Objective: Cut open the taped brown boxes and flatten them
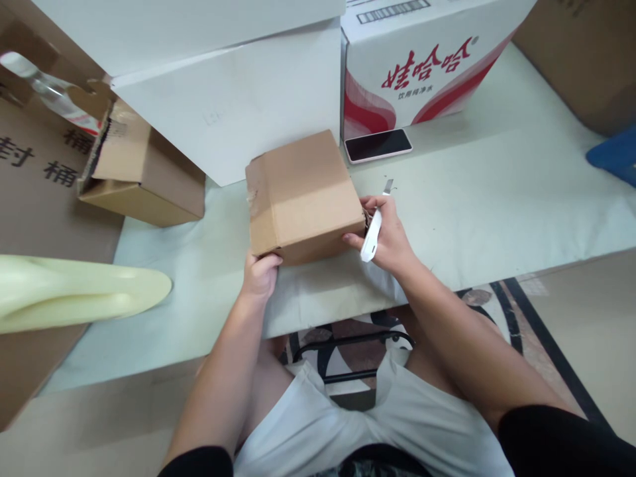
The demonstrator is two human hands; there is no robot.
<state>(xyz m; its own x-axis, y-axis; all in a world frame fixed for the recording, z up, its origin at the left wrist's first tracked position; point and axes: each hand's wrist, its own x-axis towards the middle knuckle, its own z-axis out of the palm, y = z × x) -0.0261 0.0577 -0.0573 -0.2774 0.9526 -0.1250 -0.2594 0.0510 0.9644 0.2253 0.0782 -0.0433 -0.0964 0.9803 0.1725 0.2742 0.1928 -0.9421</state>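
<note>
A small brown cardboard box (303, 192) stands closed on the pale table cover (497, 199), near its front edge. My left hand (259, 273) grips the box's near left corner, fingers curled under it. My right hand (385, 232) is against the box's right side and holds a white utility knife (372, 232), whose short blade points away from me. The fingers of that hand are wrapped round the knife handle while the fingertips touch the box.
A phone (378, 145) lies face up behind the box, before a red and white printed carton (422, 59). A large white box (223, 86) stands at the back. An open brown carton (142, 169) sits left, with a pale yellow object (74, 291) and a blue item (616, 156) far right.
</note>
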